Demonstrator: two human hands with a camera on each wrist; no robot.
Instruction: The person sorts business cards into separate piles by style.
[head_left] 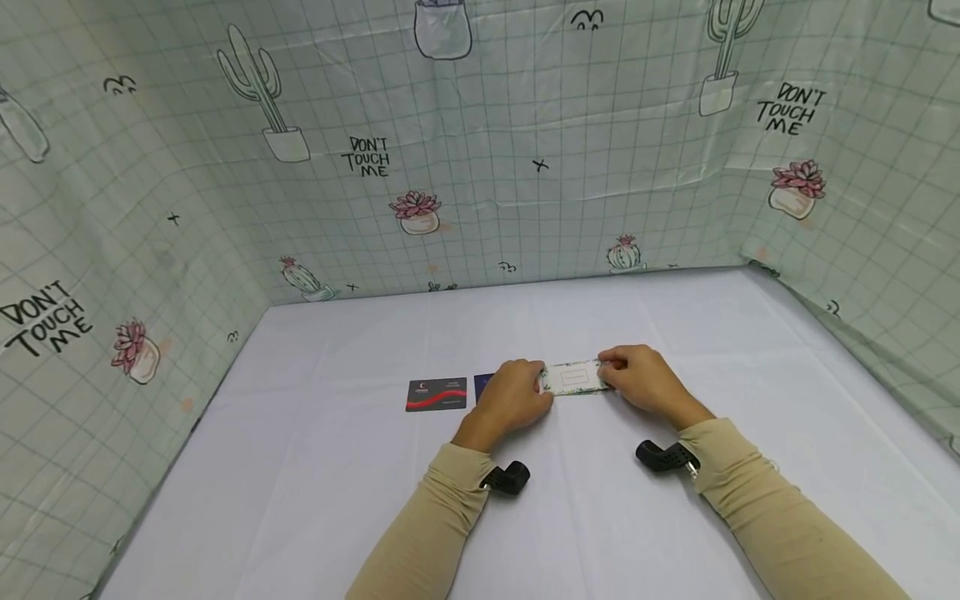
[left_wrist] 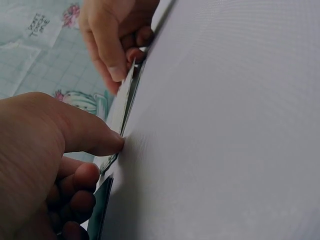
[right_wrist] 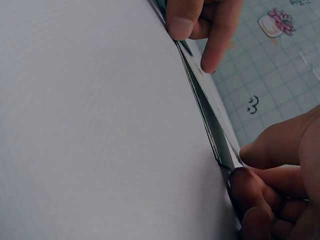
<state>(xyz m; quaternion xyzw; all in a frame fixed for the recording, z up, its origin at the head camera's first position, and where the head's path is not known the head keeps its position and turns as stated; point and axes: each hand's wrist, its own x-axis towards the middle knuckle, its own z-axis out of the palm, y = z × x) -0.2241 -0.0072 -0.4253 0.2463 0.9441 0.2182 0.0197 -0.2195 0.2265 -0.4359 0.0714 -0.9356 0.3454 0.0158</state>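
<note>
A white card with a green leafy border (head_left: 576, 377) lies lengthwise between both hands on the white table. My left hand (head_left: 513, 392) holds its left end, thumb at the near edge and index finger at the far edge. At the other end, my right hand (head_left: 641, 379) pinches the card between thumb and fingers. Seen edge-on in the right wrist view, the upper layer of the card (right_wrist: 216, 107) stands lifted at the right end, with a gap over the thin layers beneath. A dark blue card (head_left: 481, 385) is partly hidden under my left hand.
A dark grey card with a red wavy stripe (head_left: 437, 394) lies flat left of the blue one. Behind the white tablecloth (head_left: 337, 483) hangs a grid-patterned curtain (head_left: 495, 108) with cactus drawings, which also runs along both sides.
</note>
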